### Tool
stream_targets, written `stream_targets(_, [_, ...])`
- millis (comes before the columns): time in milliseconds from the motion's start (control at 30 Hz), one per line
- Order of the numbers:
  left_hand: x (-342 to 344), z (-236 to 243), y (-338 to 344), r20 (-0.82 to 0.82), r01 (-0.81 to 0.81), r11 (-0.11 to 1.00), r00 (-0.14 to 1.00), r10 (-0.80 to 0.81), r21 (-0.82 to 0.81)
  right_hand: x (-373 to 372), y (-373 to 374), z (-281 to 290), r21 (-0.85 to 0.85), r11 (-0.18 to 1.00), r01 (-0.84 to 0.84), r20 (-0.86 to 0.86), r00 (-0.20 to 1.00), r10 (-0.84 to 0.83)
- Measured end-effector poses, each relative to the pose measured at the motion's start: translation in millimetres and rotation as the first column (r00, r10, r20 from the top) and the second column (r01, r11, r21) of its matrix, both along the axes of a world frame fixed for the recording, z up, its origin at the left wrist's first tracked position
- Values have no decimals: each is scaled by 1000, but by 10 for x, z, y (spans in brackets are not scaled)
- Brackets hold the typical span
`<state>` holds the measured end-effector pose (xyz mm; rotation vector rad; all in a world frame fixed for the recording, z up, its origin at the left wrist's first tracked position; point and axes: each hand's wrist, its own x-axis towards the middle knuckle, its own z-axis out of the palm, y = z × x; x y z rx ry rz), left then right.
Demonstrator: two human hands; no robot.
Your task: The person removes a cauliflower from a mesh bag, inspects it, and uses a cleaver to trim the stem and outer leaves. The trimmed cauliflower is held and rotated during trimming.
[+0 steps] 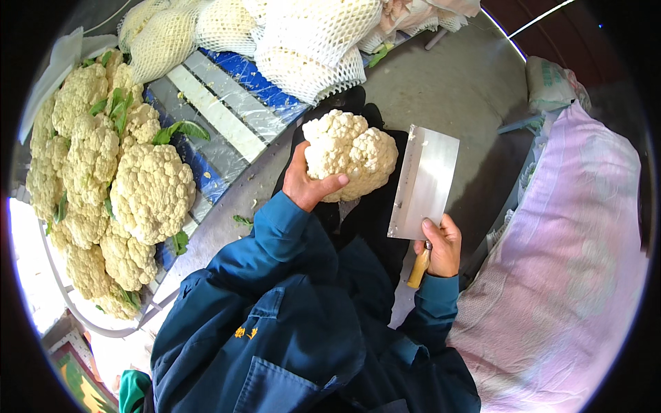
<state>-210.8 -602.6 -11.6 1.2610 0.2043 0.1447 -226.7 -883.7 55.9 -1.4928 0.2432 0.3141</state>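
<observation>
A whole cauliflower head (354,158), cream-coloured and knobbly, rests in my left hand (308,180), with the thumb across its lower front and the other fingers mostly hidden behind it. My right hand (441,246) is closed round a cleaver (425,182) with a broad rectangular metal blade and a short wooden handle. The blade stands nearly upright, just to the right of the cauliflower and apart from it. My right thumb presses on the blade's lower part, close to the handle.
Many cauliflower heads (89,165) with some green leaves are piled on a striped table (217,113) at the left. Heads in white foam nets (310,41) lie at the far side. A pink cloth (551,261) covers something bulky at the right, with a sack (551,82) behind it.
</observation>
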Motion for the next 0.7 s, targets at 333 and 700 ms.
stream_targets(333, [52,67,-7,-61,39,996,997,-44,-85,98,18,-50,87,992,90,21,996,-92])
stream_targets(700, [83,106,99,-81,-30,985,997,17,-170,128,-39,-44,121,987,105,35,993,-110])
